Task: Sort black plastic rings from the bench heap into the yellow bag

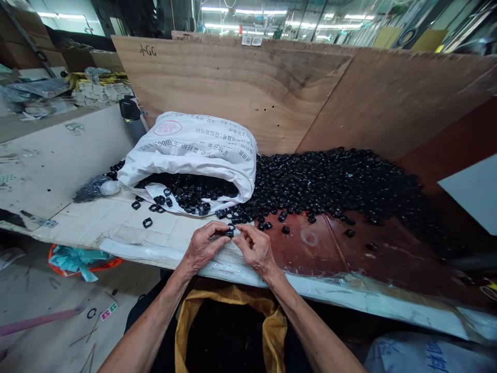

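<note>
Both hands meet over the front of the table. My left hand point(206, 245) pinches a small black ring part point(230, 232) between thumb and fingertips. My right hand point(256, 248) is closed with its fingertips at the other side of that part; whether it grips a piece of its own is too small to tell. Behind them lies a white woven sack point(190, 147), its mouth open, with black parts point(190, 194) spilling out. A large heap of black parts point(330, 178) spreads to the right of the sack. Below my hands is a yellow-rimmed bag point(181, 331) with a dark inside.
Wooden boards point(233, 88) stand along the table's back. A few loose rings point(147, 223) lie left of my hands. The table's front edge point(155, 257) is wrapped in plastic. An orange-rimmed container point(83, 260) is on the floor at left, and a plastic bag point(423, 355) lies lower right.
</note>
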A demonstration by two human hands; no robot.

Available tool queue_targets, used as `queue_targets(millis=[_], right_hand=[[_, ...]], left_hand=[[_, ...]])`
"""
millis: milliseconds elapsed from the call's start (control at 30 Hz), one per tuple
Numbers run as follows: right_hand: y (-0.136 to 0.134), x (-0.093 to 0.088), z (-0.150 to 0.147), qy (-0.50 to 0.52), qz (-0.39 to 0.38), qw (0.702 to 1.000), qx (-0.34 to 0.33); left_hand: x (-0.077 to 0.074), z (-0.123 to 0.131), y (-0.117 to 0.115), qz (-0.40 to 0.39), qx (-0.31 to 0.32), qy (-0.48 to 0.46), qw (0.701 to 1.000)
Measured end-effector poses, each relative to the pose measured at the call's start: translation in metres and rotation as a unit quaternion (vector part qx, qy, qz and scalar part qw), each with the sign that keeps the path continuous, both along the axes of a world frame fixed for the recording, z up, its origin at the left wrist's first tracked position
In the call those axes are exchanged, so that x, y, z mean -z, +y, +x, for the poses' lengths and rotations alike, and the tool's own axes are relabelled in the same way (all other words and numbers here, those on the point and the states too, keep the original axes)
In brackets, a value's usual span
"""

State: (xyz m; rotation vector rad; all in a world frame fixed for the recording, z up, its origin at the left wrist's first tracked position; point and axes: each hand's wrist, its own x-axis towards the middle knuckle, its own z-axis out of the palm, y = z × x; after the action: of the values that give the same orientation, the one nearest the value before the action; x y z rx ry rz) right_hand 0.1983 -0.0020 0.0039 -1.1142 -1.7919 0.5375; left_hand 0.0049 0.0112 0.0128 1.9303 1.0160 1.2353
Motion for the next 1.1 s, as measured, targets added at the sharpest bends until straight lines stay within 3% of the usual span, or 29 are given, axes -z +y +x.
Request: queue_targets(millis=[100, 200, 367, 467, 600, 700, 733, 800, 900, 1000, 1100], right_hand=[[-0.001, -0.002, 0.000, -0.004, -0.003, 1.000, -0.028], [0.000, -0.004, 0.000, 0.012, 0.012, 1.000, -0.015], [-0.002, -0.007, -0.001, 0.041, 0.012, 0.998, -0.039], [-0.019, -0.010, -0.008, 0.073, -0.079, 0.994, -0.015], [-0.056, -0.008, -0.018, 0.146, -0.211, 0.966, 0.030], [-0.068, -0.007, -0.014, 0.126, -0.294, 0.947, -0.012], [-0.065, -0.008, -0.011, 0.091, -0.288, 0.953, -0.017], [-0.049, -0.009, -0.003, 0.005, -0.206, 0.978, 0.026], [-0.014, -0.009, 0.001, -0.097, -0.054, 0.982, 0.154], [0.010, -0.001, -0.004, -0.177, -0.031, 0.962, 0.205], [0.014, 0.009, -0.007, -0.195, -0.023, 0.963, 0.187]], left_hand=[[0.001, 0.000, -0.001, -0.002, -0.006, -0.004, 1.000], [0.001, -0.001, -0.001, -0.009, -0.002, -0.010, 1.000], [0.001, -0.002, 0.001, -0.041, 0.039, -0.010, 0.998], [0.000, -0.001, -0.009, -0.020, 0.054, 0.010, 0.998], [-0.001, -0.004, -0.045, 0.055, 0.051, 0.037, 0.996], [-0.008, -0.016, -0.066, 0.042, 0.103, 0.084, 0.990], [-0.012, -0.018, -0.067, 0.014, 0.113, 0.106, 0.988], [-0.019, -0.018, -0.059, -0.034, 0.081, 0.138, 0.987], [-0.021, 0.000, -0.027, -0.032, -0.046, 0.144, 0.988], [-0.007, 0.023, 0.006, 0.008, -0.107, 0.167, 0.980], [0.011, 0.032, 0.023, 0.010, -0.098, 0.158, 0.982]])
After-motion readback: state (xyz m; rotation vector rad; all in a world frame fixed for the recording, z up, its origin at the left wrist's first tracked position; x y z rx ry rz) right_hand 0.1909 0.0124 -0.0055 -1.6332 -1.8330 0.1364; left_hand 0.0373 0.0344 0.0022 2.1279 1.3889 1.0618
